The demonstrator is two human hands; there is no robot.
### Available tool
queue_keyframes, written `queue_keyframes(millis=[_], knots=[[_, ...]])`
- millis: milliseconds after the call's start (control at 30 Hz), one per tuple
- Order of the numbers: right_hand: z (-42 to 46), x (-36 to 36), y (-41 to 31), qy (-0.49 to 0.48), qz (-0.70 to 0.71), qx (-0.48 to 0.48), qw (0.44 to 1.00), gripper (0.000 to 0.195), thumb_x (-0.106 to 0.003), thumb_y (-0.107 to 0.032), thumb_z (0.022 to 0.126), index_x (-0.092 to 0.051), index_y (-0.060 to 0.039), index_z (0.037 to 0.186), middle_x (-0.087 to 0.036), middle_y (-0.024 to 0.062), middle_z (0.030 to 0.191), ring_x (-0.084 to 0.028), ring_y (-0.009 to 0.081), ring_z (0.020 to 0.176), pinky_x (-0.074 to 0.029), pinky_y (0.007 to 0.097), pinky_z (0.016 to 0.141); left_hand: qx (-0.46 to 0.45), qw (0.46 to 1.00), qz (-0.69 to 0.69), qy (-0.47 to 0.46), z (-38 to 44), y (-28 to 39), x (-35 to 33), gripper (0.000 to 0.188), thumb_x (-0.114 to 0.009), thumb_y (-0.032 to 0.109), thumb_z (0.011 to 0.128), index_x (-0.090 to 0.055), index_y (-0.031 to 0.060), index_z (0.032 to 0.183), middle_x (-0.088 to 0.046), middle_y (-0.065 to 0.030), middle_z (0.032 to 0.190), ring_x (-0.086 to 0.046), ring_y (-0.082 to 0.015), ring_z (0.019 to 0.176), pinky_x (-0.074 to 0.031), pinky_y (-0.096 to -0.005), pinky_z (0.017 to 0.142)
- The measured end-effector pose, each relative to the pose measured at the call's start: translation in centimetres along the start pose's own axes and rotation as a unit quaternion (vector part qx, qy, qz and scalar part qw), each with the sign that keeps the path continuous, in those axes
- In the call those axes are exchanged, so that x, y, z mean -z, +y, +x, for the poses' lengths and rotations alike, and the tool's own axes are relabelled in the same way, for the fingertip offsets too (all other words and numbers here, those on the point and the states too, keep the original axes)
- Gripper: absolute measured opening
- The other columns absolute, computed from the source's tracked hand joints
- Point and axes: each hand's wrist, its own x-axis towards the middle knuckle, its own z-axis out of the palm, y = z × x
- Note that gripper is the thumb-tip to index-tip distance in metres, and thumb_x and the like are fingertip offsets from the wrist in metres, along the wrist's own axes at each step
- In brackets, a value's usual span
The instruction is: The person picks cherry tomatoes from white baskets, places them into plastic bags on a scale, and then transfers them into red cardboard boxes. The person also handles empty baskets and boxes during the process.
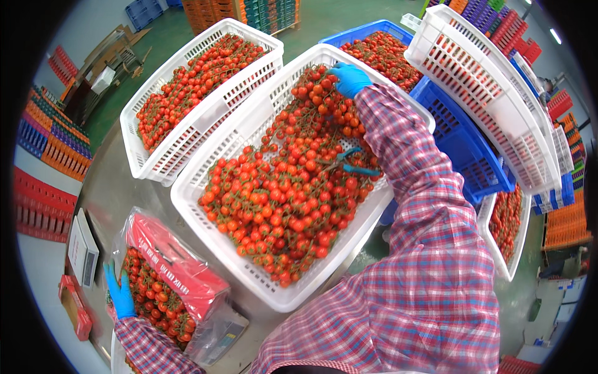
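Blue gloves cover both hands. My right hand (pixel 349 80) reaches to the far end of a white plastic crate (pixel 275 299), its fingers on a bunch of vine cherry tomatoes (pixel 322 96); whether they grip it is hidden. More vine tomatoes (pixel 280 201) are heaped in this crate, and blue-handled snips (pixel 357 168) lie on them. At the lower left, my left hand (pixel 122 294) rests with spread fingers at the side of a red carton (pixel 173 266) in clear plastic film. Vine tomatoes (pixel 159 299) fill that carton, which sits on a scale (pixel 226 334).
A second white crate (pixel 154 166) of tomatoes stands at the upper left. Blue crates (pixel 460 140) and tilted white crates (pixel 495 98) crowd the right side. On the metal table (pixel 105 187) are a white device (pixel 84 248) and an open red carton (pixel 74 306).
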Motion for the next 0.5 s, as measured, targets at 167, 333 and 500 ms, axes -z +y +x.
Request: queue_keyframes(millis=[167, 333, 500], knots=[[3.7, -1.5, 1.4, -0.08, -0.134, 0.084, 0.984, 0.036, -0.057, -0.016, 0.077, -0.054, -0.0182, 0.113, -0.048, 0.0082, 0.122, -0.048, 0.028, 0.113, -0.043, 0.0404, 0.091, -0.105, 0.992, -0.064, -0.031, -0.4, 17.4, -6.4, 0.047, -0.052, 0.009, 0.087, -0.04, 0.0039, 0.132, -0.022, -0.0115, 0.146, -0.018, -0.0254, 0.136, -0.017, -0.039, 0.11], [3.7, 0.0, 1.7, -0.083, -0.133, 0.163, 0.974, 0.038, -0.058, -0.011, 0.073, -0.055, -0.0159, 0.11, -0.048, 0.0109, 0.119, -0.048, 0.03, 0.109, -0.043, 0.0417, 0.089, -0.162, 0.977, -0.106, -0.09, 1.0, 28.6, -13.2, 0.045, -0.054, 0.001, 0.08, -0.049, 0.0043, 0.125, -0.023, -0.0123, 0.146, -0.02, -0.0265, 0.136, -0.018, -0.0399, 0.11], [3.7, 0.2, 4.1, -0.012, 0.025, 0.301, 0.953, 0.032, -0.063, -0.004, 0.066, -0.052, -0.0074, 0.096, -0.05, 0.0135, 0.108, -0.053, 0.0317, 0.096, -0.045, 0.0388, 0.081, -0.295, 0.933, -0.084, -0.19, 5.7, 34.2, -26.2, 0.038, -0.063, 0.021, 0.08, -0.057, 0.008, 0.115, -0.051, -0.0138, 0.122, -0.046, -0.0289, 0.116, -0.036, -0.0391, 0.098]])
